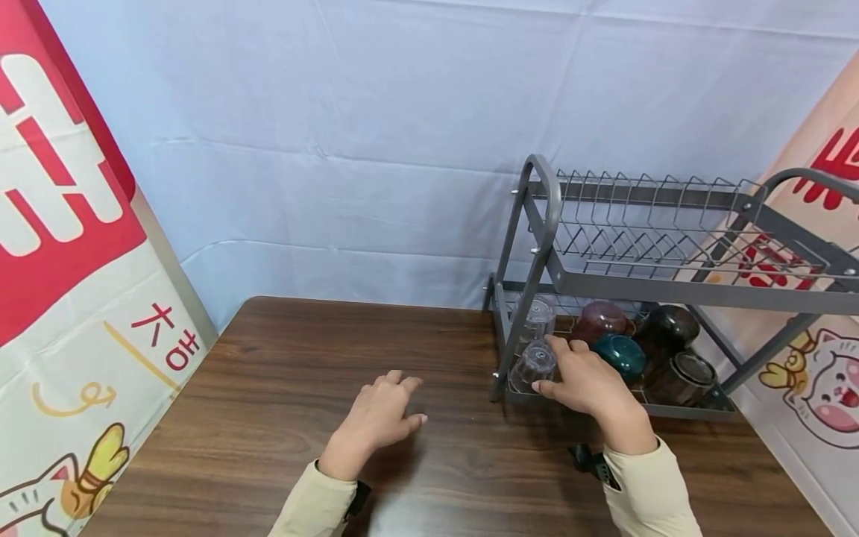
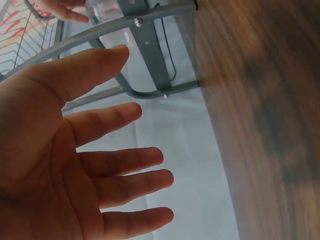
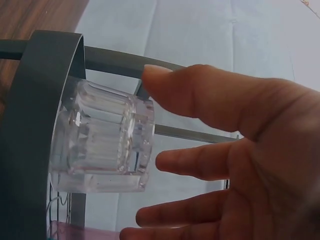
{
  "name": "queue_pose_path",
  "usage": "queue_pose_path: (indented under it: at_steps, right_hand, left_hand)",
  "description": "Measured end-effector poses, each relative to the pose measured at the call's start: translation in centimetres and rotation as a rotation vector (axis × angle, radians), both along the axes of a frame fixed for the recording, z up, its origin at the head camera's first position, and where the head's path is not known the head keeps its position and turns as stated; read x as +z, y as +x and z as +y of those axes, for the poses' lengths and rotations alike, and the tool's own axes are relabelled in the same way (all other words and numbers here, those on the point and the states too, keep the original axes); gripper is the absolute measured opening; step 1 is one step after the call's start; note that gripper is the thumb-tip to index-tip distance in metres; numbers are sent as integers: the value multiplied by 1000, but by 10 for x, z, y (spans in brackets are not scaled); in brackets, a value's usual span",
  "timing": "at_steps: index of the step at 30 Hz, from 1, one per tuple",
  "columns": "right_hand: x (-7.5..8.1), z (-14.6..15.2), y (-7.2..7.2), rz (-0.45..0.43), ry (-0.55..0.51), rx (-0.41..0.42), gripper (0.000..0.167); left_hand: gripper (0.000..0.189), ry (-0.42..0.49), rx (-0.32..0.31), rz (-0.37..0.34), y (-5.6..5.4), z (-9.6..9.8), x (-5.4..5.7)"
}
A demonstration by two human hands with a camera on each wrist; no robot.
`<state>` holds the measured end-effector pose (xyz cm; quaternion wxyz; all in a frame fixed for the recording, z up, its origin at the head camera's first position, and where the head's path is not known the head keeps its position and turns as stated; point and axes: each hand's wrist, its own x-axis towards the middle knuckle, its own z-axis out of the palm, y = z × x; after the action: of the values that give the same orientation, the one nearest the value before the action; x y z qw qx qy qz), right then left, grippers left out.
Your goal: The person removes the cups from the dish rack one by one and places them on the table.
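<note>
A clear faceted glass (image 1: 535,365) stands upside down at the front left of the rack's lower shelf. My right hand (image 1: 590,380) reaches over that shelf, thumb and fingers spread around the glass's base. In the right wrist view a gap shows between the fingertips and the clear glass (image 3: 105,137). Behind it stands another clear glass (image 1: 539,317). My left hand (image 1: 376,421) hovers over the table left of the rack, fingers apart, holding nothing; in the left wrist view its palm (image 2: 40,165) faces the camera.
The grey two-tier dish rack (image 1: 671,286) stands on the right of the wooden table (image 1: 282,373). Its lower shelf also holds a purple glass (image 1: 599,321), a teal glass (image 1: 620,356) and dark brown glasses (image 1: 681,379). A pale cloth (image 1: 335,149) hangs behind.
</note>
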<state>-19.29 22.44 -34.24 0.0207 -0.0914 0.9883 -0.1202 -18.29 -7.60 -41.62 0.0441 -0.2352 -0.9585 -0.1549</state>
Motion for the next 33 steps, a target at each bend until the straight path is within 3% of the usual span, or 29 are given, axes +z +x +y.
queue_pose_path:
  at_steps: [17,33]
  right_hand:
    - [-6,-8,-17,70,-5,26,72]
    - [-17,-14,-27,10,-12,36,68]
  left_hand:
    - [51,-12,-23,-4,-8,20,-9]
    - [52,-52,-43,7,-14,42,-17]
